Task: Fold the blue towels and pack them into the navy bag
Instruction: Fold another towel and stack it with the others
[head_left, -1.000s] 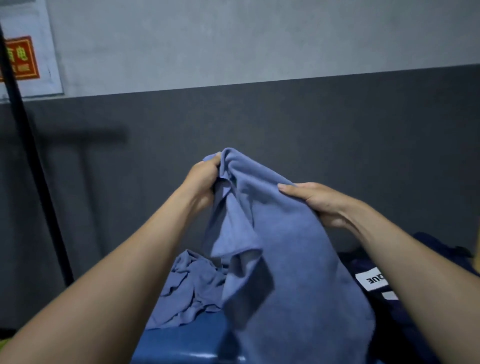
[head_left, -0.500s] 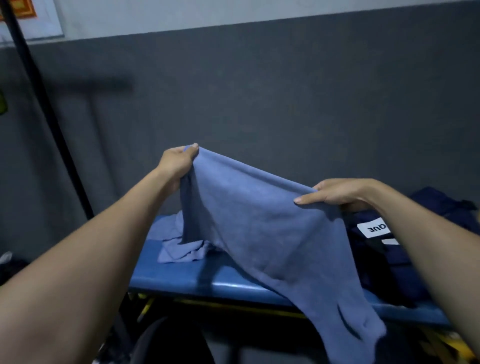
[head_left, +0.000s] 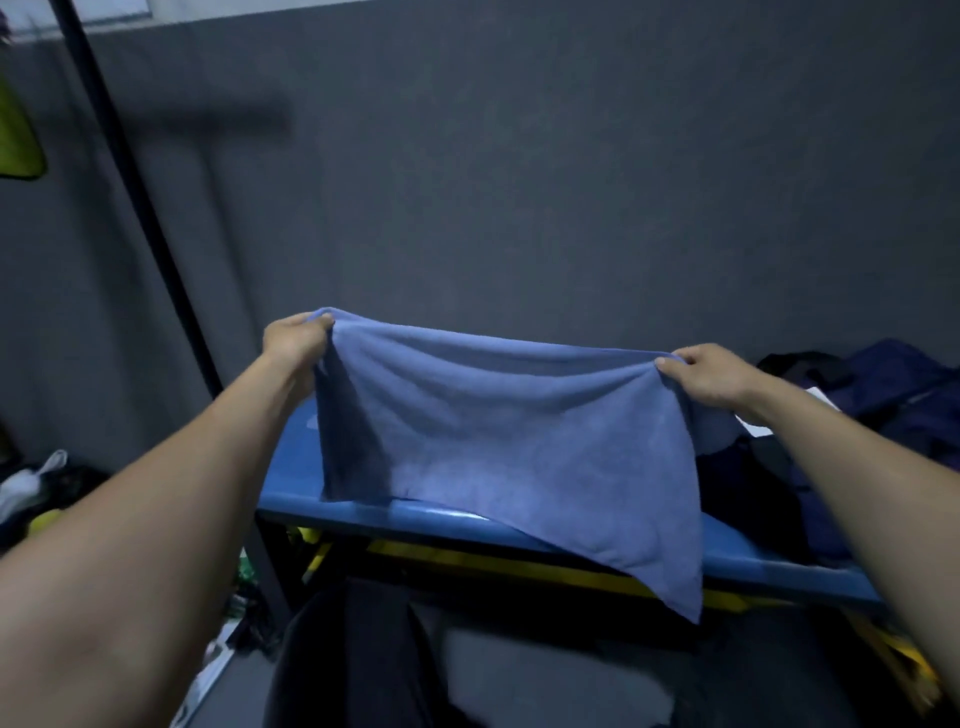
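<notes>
A blue towel (head_left: 498, 441) hangs spread wide in the air above the blue table (head_left: 363, 512). My left hand (head_left: 293, 338) pinches its upper left corner and my right hand (head_left: 706, 376) pinches its upper right corner, so the top edge runs nearly taut between them. The towel's lower right corner droops past the table's front edge. The navy bag (head_left: 883, 405) lies on the right end of the table, behind my right forearm. The towel hides whatever lies on the table behind it.
A dark grey wall stands close behind the table. A black pole (head_left: 140, 218) leans at the left. Yellow frame bars (head_left: 519, 564) run under the tabletop. Clutter (head_left: 36, 488) lies on the floor at the left, and a dark chair back (head_left: 363, 665) sits below.
My hands have moved apart, stretching the towel from a bunched drape into a wide flat spread. The view has tilted down, showing more of the table and floor.
</notes>
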